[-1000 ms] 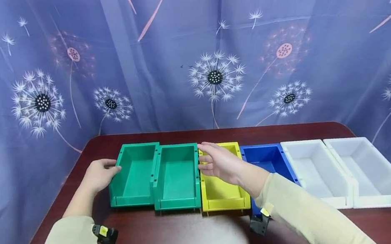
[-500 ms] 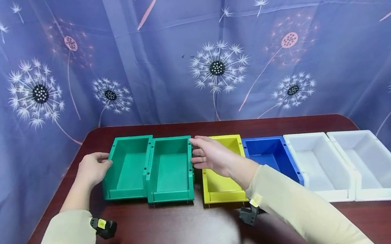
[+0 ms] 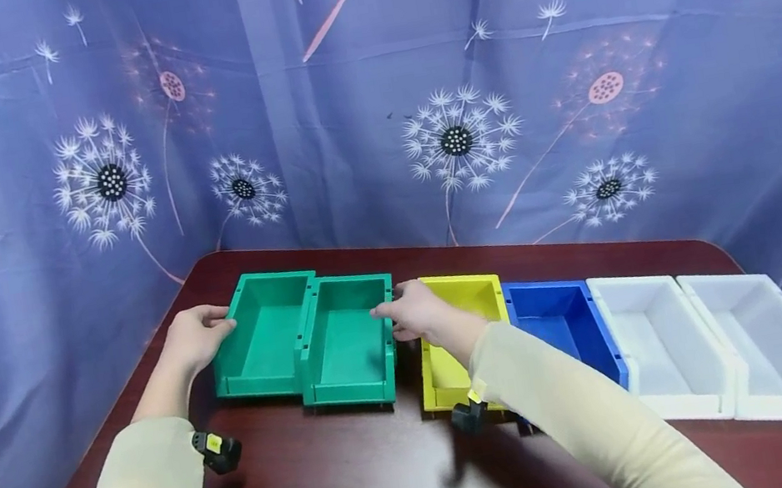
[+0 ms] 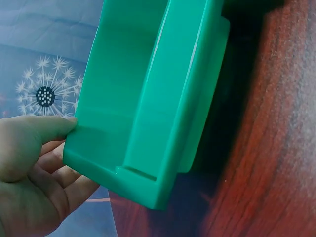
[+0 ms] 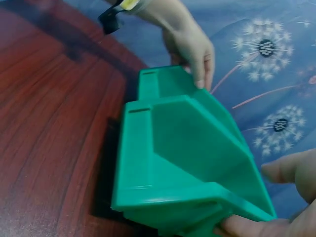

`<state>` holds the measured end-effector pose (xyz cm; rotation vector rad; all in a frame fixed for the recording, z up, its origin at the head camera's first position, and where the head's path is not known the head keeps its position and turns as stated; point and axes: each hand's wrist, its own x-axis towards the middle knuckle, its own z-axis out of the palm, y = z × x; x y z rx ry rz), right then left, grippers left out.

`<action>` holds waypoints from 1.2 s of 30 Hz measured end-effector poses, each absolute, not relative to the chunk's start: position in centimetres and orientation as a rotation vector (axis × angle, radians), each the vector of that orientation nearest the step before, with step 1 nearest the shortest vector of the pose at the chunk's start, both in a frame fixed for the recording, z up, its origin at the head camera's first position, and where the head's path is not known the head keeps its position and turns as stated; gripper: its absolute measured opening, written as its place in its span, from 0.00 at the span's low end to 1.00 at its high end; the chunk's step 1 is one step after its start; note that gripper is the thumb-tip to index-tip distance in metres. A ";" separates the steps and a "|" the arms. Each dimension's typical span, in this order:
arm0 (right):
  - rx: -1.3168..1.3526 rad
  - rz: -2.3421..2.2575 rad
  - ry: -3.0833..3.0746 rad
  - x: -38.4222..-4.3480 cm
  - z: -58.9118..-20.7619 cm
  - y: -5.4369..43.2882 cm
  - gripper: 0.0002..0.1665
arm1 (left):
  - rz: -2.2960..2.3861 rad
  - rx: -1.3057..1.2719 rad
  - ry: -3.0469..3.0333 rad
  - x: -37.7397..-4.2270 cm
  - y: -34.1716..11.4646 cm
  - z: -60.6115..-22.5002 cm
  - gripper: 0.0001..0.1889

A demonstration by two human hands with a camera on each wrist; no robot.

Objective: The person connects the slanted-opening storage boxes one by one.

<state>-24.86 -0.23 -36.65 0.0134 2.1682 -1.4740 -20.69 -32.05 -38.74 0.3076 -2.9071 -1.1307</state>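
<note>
Two green bins stand side by side at the table's left. My left hand [image 3: 194, 339] pinches the outer wall of the left green bin [image 3: 256, 387]; in the left wrist view its thumb lies at the rim, the other fingers curled behind the wall. With its thumb over the rim, my right hand [image 3: 418, 312] grips the right wall of the right green bin [image 3: 348, 392]. In the right wrist view, a fingertip [image 5: 239, 224] meets that bin's outer side, and the right green bin sits slightly forward of the left one. Both green bins are empty inside.
Right of the green pair, past a narrow gap, comes a yellow bin [image 3: 459, 396], partly behind my right hand. A blue bin [image 3: 606, 338] and two white bins [image 3: 688, 404] continue the row. A patterned blue curtain [image 3: 359, 131] hangs behind the dark red table [image 3: 304, 476].
The green pair has shifted left, opening a gap from the yellow bin. My right hand's fingers, earlier extended beside the right green bin, now bend round its wall with the thumb over the rim.
</note>
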 end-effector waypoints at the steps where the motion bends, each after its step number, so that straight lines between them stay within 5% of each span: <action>1: 0.000 -1.433 2.215 -24.8 -36.9 -0.5 0.45 | -1.139 0.307 -2.901 -20.7 -32.1 -38.8 0.22; 16: 0.008 -1.336 2.525 -25.5 -37.4 -0.7 0.36 | -1.242 0.291 -2.842 -20.6 -32.6 -39.3 0.22; 36: 0.025 -1.471 2.335 -25.9 -36.7 0.7 0.37 | -1.374 0.318 -2.779 -20.2 -32.1 -40.0 0.22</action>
